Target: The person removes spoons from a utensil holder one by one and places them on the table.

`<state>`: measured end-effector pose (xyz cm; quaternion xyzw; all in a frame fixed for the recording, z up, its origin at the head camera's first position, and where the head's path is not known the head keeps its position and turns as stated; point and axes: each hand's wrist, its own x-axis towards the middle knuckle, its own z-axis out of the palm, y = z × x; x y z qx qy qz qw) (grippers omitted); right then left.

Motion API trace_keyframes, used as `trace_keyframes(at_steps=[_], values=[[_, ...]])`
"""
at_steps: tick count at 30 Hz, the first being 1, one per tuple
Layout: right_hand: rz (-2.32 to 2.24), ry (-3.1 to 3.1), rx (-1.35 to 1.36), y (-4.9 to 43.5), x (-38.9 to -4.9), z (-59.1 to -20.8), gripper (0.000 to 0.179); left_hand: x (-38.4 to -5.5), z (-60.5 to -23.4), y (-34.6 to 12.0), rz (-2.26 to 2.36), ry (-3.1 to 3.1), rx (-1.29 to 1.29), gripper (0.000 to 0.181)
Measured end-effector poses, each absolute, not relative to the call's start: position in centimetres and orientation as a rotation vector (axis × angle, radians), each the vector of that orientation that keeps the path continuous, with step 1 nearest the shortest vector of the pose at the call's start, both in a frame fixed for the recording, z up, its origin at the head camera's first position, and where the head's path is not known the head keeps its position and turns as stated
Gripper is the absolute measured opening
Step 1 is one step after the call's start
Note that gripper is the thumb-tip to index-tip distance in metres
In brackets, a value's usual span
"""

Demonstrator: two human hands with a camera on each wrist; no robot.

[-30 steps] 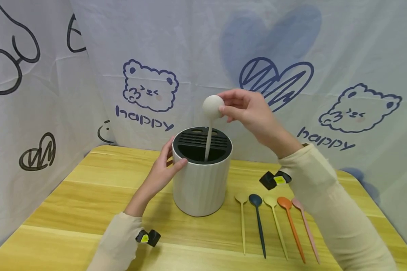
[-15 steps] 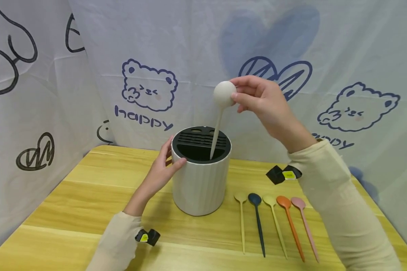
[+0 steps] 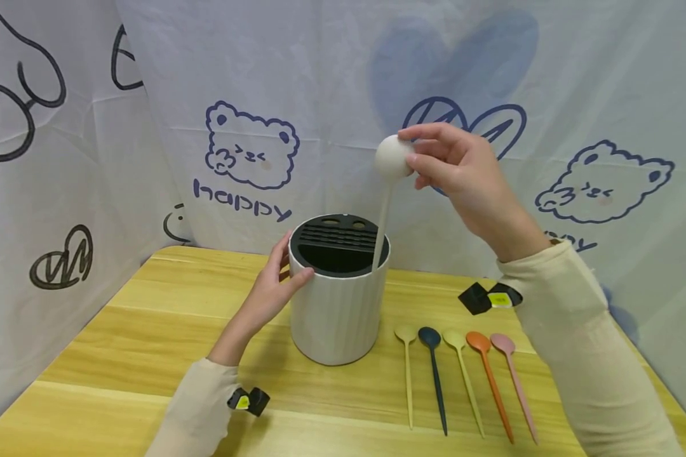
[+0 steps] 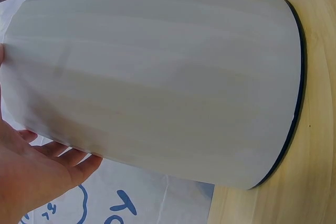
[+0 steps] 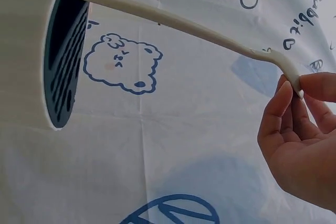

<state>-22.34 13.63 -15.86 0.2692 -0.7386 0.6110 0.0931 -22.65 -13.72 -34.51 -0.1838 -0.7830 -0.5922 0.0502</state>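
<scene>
In the head view my right hand pinches a white spoon by its bowl, the handle hanging down. The handle's tip is right at the front right rim of a white ribbed utensil holder with a black slotted top. In the right wrist view, thumb and fingers grip the edge of the spoon's bowl, and the tip overlaps the holder's rim. My left hand holds the holder at its upper left, thumb at the front rim and fingers round the side. The left wrist view shows those fingers against the wall.
Several spoons lie side by side to the holder's right on the wooden table: two pale yellow, a dark blue spoon, an orange spoon and a pink spoon. A printed white cloth hangs behind.
My right hand has risen and moved right with the spoon. Its handle tip has shifted from over the holder's large opening to the right part of the rim. My left hand stays put.
</scene>
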Motion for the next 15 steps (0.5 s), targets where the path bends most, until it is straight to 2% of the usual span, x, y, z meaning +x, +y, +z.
trace_keyframes(at_steps=[15], values=[[1.828,-2.370,0.679,15.4,-22.3,-18.9,0.044,-22.7,-34.7,-13.7,-1.806,-2.373,-0.574,0.081]])
